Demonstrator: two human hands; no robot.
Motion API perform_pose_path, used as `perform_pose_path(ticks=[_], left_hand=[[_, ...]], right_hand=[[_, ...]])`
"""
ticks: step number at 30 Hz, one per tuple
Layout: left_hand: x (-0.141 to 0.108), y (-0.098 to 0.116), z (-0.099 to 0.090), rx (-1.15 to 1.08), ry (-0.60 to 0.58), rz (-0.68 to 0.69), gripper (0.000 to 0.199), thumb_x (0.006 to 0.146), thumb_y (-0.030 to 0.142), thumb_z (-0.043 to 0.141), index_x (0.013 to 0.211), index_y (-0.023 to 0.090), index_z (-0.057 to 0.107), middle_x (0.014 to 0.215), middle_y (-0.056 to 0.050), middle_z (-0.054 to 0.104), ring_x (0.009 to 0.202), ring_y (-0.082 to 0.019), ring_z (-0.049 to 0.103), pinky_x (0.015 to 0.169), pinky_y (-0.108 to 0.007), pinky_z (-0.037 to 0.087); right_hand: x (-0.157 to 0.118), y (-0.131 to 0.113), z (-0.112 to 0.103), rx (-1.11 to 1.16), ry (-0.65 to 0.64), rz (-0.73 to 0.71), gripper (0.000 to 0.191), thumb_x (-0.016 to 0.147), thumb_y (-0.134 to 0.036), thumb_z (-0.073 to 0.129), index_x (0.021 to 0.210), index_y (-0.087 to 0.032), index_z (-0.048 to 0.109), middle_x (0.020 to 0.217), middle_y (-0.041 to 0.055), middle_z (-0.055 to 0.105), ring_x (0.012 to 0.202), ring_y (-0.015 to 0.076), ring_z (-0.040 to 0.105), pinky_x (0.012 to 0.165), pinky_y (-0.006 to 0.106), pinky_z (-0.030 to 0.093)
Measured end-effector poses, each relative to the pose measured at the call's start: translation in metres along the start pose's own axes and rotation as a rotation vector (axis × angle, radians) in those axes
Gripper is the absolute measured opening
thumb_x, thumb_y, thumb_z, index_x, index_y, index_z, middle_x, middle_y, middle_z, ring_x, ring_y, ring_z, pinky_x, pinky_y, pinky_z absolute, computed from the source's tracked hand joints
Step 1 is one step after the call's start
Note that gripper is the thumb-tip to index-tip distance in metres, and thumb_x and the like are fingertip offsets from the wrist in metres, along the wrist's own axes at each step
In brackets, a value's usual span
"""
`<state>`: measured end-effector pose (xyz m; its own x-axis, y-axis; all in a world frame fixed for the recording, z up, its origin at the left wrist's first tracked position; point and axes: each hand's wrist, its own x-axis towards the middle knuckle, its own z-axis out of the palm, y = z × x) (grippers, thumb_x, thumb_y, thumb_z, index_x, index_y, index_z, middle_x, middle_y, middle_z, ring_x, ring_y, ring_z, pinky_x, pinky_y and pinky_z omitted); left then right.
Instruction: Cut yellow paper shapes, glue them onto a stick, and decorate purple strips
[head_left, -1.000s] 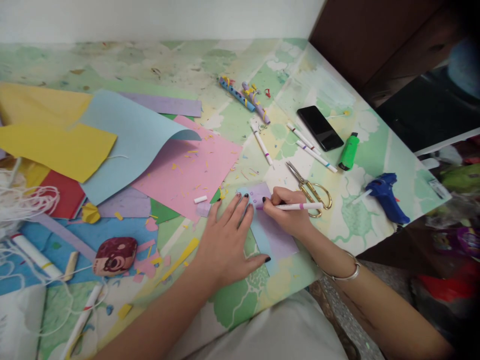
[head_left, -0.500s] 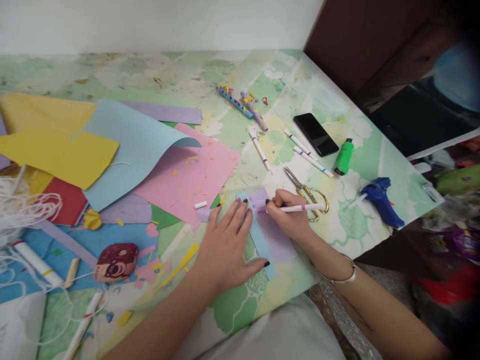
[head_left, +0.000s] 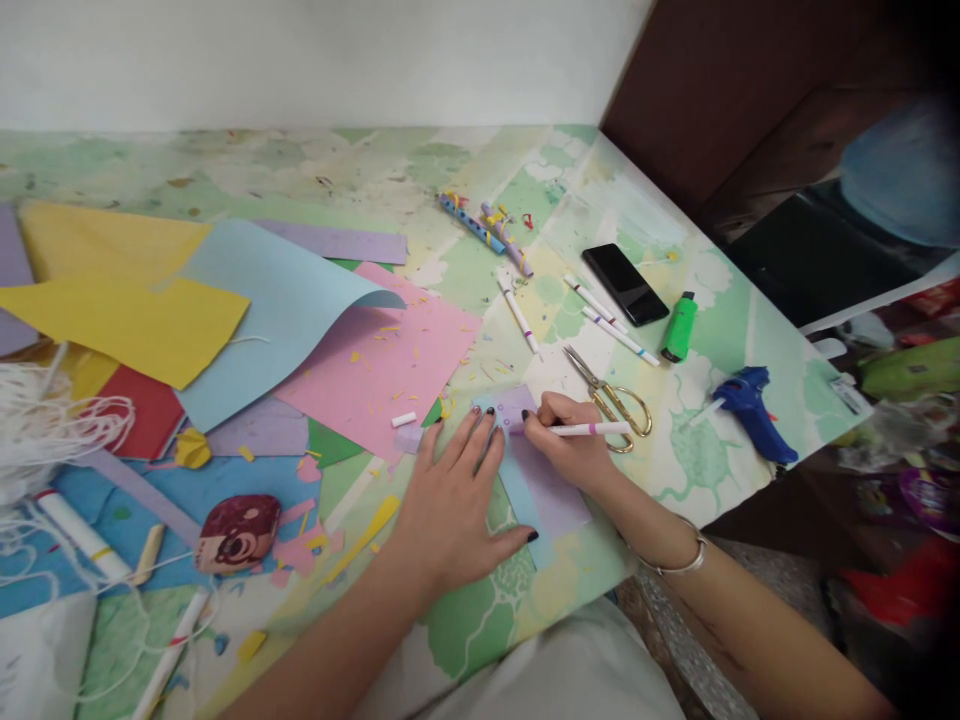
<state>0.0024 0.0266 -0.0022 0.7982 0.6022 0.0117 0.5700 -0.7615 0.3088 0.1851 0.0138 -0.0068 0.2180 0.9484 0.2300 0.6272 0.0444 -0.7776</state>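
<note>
My right hand [head_left: 568, 440] is closed around a white marker with a purple band [head_left: 592, 429], its tip hidden by the fingers over a purple paper strip [head_left: 551, 480]. Small purple marks show near the strip's upper end. A light blue strip [head_left: 517, 492] lies along the purple one's left side. Spread flat, my left hand [head_left: 454, 500] rests with its fingertips at the upper left edge of the blue strip and its thumb across it lower down. A white marker cap [head_left: 403, 420] lies beyond the left fingers. Gold-handled scissors [head_left: 611, 398] lie just past my right hand.
A black phone [head_left: 625, 284], a green highlighter [head_left: 679, 328] and a blue glue gun [head_left: 756, 415] lie at the right. Two decorated paper rolls [head_left: 472, 223] are farther back. Coloured sheets [head_left: 285, 310], white string [head_left: 60, 420] and a dark red case [head_left: 238, 533] cover the left.
The view has tilted slightly, so most things appear a little lower. My right hand has shifted slightly left relative to the strip, still holding the marker. My left hand stays flat.
</note>
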Motion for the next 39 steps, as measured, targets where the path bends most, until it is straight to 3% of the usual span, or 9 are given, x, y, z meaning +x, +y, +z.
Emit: perform_pose_path(ticks=[13, 25, 39], left_hand=[[-0.0008, -0.0001, 0.0005, 0.008, 0.006, 0.008, 0.087, 0.075, 0.071, 0.039, 0.138, 0.011, 0.032, 0.15, -0.014, 0.024, 0.139, -0.03, 0.013, 0.111, -0.054, 0.004], [-0.0005, 0.0004, 0.0005, 0.006, 0.015, 0.008, 0.088, 0.075, 0.07, 0.041, 0.139, 0.01, 0.031, 0.15, -0.015, 0.025, 0.139, -0.03, 0.012, 0.111, -0.055, 0.005], [-0.0001, 0.0002, 0.0007, 0.01, 0.005, 0.003, 0.086, 0.075, 0.069, 0.041, 0.138, 0.011, 0.032, 0.15, -0.014, 0.024, 0.14, -0.03, 0.011, 0.111, -0.054, 0.005]], right_hand=[[-0.0007, 0.0012, -0.0002, -0.004, 0.016, -0.053, 0.033, 0.07, -0.014, 0.051, 0.053, -0.02, 0.023, 0.047, -0.0076, 0.026, 0.045, 0.0073, 0.026, 0.047, 0.023, 0.024], [-0.0012, 0.0005, 0.0, 0.024, 0.011, 0.011, 0.033, 0.073, -0.018, 0.053, 0.053, -0.02, 0.027, 0.047, -0.0076, 0.029, 0.045, 0.008, 0.029, 0.047, 0.023, 0.026], [-0.0009, 0.0006, 0.0009, 0.023, 0.043, -0.028, 0.033, 0.069, -0.013, 0.05, 0.053, -0.021, 0.023, 0.047, -0.0076, 0.026, 0.045, 0.0077, 0.025, 0.046, 0.023, 0.024]])
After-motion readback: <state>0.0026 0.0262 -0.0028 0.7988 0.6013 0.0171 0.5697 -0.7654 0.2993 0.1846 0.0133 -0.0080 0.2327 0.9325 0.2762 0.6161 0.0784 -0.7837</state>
